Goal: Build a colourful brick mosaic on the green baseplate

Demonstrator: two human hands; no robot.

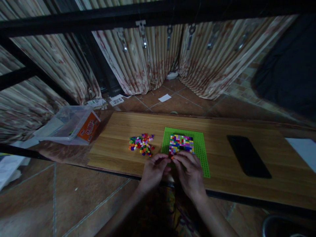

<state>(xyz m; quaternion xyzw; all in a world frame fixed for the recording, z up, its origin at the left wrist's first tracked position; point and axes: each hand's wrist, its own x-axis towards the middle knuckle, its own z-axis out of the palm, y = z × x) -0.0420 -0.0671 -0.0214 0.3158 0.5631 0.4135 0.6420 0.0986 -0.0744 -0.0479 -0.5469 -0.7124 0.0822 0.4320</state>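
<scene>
A green studded baseplate [201, 154] lies on the wooden board, with a block of small multicoloured toy bricks [182, 141] set on it. Over its near left part, my right hand [191, 171] pinches a small orange toy brick [172, 157] between thumb and fingers. Just left of that brick, my left hand [154, 169] has thumb and forefinger drawn together; whether anything sits between them is too small to tell. Both hands hide the near side of the brick block. Loose toy bricks [141, 144] of many colours lie in a pile left of the baseplate.
A black phone-like slab [249, 156] lies on the wooden board [219, 184] at right, beside a white sheet [301, 153]. Left of the board stands a clear plastic box [71, 123] with an orange label. Black metal bars and striped curtains [158, 62] are behind.
</scene>
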